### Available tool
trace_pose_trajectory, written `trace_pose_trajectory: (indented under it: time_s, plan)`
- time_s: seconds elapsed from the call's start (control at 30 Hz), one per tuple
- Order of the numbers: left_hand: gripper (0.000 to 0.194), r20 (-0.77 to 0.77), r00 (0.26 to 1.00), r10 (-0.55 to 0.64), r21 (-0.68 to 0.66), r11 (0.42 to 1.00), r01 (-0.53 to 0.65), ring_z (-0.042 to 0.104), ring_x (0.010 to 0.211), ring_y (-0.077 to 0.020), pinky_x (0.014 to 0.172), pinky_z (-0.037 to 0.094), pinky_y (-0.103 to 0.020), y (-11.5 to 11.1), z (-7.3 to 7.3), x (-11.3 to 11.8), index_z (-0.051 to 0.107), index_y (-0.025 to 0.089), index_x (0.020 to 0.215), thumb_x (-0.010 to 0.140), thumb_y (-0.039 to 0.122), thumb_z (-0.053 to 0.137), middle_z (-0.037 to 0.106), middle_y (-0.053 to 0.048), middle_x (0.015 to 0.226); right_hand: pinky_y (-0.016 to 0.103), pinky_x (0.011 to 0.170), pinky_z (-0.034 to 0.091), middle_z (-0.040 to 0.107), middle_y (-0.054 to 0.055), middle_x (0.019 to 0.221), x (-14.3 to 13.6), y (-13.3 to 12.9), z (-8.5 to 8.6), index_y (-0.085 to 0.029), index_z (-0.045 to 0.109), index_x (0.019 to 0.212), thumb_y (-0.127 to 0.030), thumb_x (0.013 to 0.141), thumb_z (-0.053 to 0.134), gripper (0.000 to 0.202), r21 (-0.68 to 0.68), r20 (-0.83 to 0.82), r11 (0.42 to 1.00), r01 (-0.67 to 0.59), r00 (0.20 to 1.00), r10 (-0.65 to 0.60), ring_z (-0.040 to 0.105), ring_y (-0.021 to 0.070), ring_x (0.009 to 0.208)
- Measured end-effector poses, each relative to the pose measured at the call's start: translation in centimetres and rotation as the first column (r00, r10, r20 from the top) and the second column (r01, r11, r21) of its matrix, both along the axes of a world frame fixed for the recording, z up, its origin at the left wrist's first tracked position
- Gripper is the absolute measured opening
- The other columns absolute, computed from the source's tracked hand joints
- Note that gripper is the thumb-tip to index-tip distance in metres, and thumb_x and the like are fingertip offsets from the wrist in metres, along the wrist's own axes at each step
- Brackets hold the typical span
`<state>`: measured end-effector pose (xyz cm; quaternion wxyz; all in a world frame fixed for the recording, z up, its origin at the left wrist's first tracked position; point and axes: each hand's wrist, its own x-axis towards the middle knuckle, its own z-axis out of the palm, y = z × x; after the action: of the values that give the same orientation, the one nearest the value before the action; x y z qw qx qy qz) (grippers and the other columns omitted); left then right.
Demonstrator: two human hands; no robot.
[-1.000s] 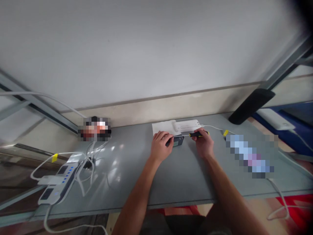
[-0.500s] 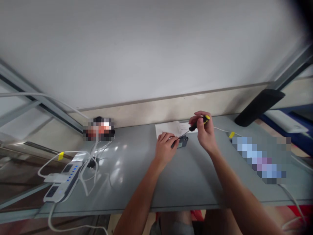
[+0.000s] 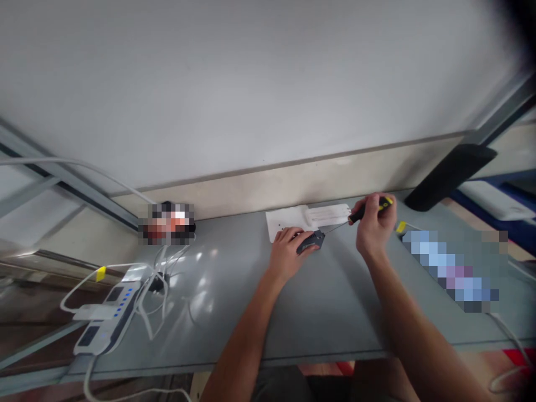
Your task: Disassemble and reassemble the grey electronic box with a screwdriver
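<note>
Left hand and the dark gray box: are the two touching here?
Touching. The head view shows the left hand gripping the dark gray box around its left part, fingers over the top and thumb against the near side.

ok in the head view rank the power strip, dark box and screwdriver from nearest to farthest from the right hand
1. Screwdriver: gripped in the right hand
2. Dark box: to its left, held by the left hand
3. Power strip: far left, near the table's front edge
</note>
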<state>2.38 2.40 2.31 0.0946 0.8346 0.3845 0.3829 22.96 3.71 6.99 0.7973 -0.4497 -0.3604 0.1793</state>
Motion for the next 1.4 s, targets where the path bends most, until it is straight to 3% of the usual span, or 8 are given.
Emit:
trace_pose_trajectory:
  time_s: [0.5,0.67,0.8,0.9,1.03,1.2,1.3,1.4]
  plan:
    - [0.026,0.136,0.987,-0.089,-0.092,0.991,0.102,0.066,0.106,-0.0201,0.099,0.056,-0.038,0.2,-0.9,0.5,0.068,0.027,0.124,0.1,0.037,0.065,0.067,-0.006,0.112,0.026,0.054,0.047,0.06,-0.002,0.07,-0.7,-1.3,1.4,-0.025,0.06,0.096,-0.054,0.091,0.068,0.03,-0.055,0.178,0.986,-0.156,0.97,0.164,0.055,0.0123,0.059]
    - [0.023,0.104,0.991,-0.083,-0.072,0.993,0.091,0.064,0.101,-0.0198,0.096,0.056,-0.039,0.2,-0.8,0.7,0.071,0.029,0.12,0.101,0.038,0.063,0.065,-0.006,0.106,0.036,0.071,0.054,0.063,0.001,0.08,-1.6,-1.7,2.6,-0.027,0.068,0.106,-0.048,0.083,0.078,0.034,-0.059,0.063,0.879,-0.473,0.877,0.476,0.063,0.018,0.074]
    - [0.023,0.039,0.997,-0.071,-0.044,0.996,0.072,0.063,0.099,-0.0188,0.097,0.055,-0.037,0.1,-0.9,0.8,0.073,0.03,0.119,0.102,0.038,0.06,0.064,-0.005,0.105,0.03,0.055,0.046,0.049,-0.004,0.066,-2.5,-1.3,2.6,-0.027,0.065,0.098,-0.049,0.081,0.08,0.032,-0.022,-0.023,0.772,-0.635,0.772,0.635,0.047,0.0127,0.056]
    - [0.024,0.025,0.997,-0.066,-0.027,0.997,0.067,0.063,0.1,-0.0188,0.097,0.055,-0.037,0.1,-0.9,0.7,0.073,0.029,0.121,0.103,0.036,0.059,0.063,-0.006,0.107,0.027,0.05,0.039,0.043,-0.004,0.065,-2.6,-1.0,2.6,-0.028,0.064,0.096,-0.058,0.086,0.072,0.033,0.011,-0.048,0.791,-0.612,0.789,0.612,0.039,0.0114,0.053]
    - [0.025,-0.025,0.997,-0.072,-0.022,0.997,0.071,0.063,0.101,-0.0193,0.097,0.056,-0.038,0.0,-0.7,0.5,0.072,0.032,0.124,0.103,0.034,0.058,0.063,-0.006,0.108,0.028,0.057,0.046,0.049,-0.001,0.074,-1.1,-0.1,1.7,-0.027,0.065,0.094,-0.065,0.089,0.064,0.038,0.034,-0.129,0.87,-0.492,0.861,0.492,0.049,0.0133,0.063]
    - [0.027,-0.083,0.995,-0.063,0.003,0.998,0.063,0.063,0.099,-0.0193,0.093,0.056,-0.036,0.1,-0.5,0.3,0.071,0.032,0.127,0.104,0.033,0.056,0.063,-0.006,0.106,0.02,0.046,0.036,0.047,-0.004,0.067,1.8,2.0,-2.3,-0.021,0.068,0.087,-0.068,0.085,0.066,0.047,-0.228,-0.143,0.966,-0.119,0.986,0.088,0.045,0.0079,0.053]
    - [0.027,-0.092,0.994,-0.062,0.018,0.998,0.064,0.063,0.098,-0.0189,0.092,0.055,-0.035,-0.1,-0.4,0.3,0.071,0.032,0.126,0.105,0.034,0.055,0.063,-0.006,0.106,0.019,0.039,0.03,0.044,-0.008,0.057,2.3,2.9,-4.4,-0.021,0.063,0.087,-0.074,0.08,0.065,0.054,-0.251,-0.367,0.952,-0.173,0.927,0.071,0.039,0.0073,0.044]
    - [0.028,-0.045,0.996,-0.079,0.018,0.997,0.08,0.064,0.102,-0.0193,0.095,0.054,-0.036,-0.1,-0.2,0.1,0.07,0.03,0.127,0.105,0.035,0.052,0.064,-0.007,0.109,0.019,0.039,0.03,0.056,-0.006,0.059,1.4,2.9,-5.2,-0.02,0.066,0.093,-0.072,0.076,0.07,0.055,-0.253,-0.353,0.936,-0.244,0.924,0.146,0.042,0.0068,0.044]
